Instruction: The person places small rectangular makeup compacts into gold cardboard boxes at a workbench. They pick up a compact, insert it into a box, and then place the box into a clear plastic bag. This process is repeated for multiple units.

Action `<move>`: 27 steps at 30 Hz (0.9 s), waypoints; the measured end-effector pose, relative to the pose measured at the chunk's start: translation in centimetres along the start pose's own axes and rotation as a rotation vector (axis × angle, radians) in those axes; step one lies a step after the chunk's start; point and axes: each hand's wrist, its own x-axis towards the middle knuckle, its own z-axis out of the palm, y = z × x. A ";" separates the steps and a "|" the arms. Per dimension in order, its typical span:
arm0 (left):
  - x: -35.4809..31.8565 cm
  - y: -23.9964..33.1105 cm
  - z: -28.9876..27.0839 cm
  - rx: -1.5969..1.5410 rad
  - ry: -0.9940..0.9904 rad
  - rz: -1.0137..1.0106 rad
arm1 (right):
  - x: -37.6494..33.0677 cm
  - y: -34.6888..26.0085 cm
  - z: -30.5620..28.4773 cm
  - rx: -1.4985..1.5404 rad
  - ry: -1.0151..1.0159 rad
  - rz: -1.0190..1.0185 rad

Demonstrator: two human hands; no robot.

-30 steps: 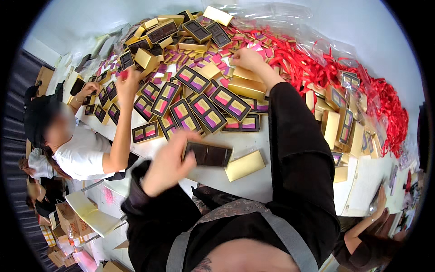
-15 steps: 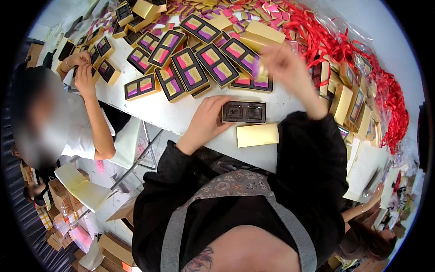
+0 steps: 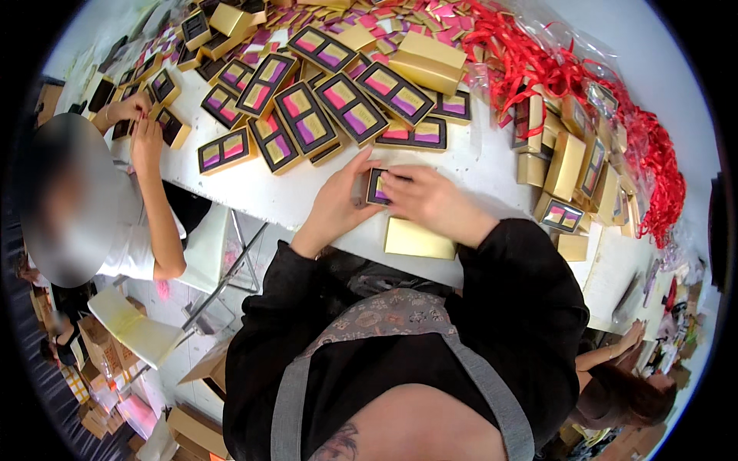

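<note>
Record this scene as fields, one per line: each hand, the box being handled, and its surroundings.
Left hand: thumb and fingers around left end of open box
Right hand: fingers over that box
Open box: dark inside, purple and gold showing; rest hidden
Near side: gold oblong on white table
Beyond: filled two-compartment boxes
Far right: red ribbons, gold boxes

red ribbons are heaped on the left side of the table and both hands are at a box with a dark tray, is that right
Not quite: the head view shows the red ribbons heaped on the right side of the table. The left hand and right hand are indeed at a box with a dark tray.
</note>
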 end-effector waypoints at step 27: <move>0.2 0.0 0.1 0.268 0.031 0.115 | -1.3 4.1 -1.9 0.309 0.054 0.261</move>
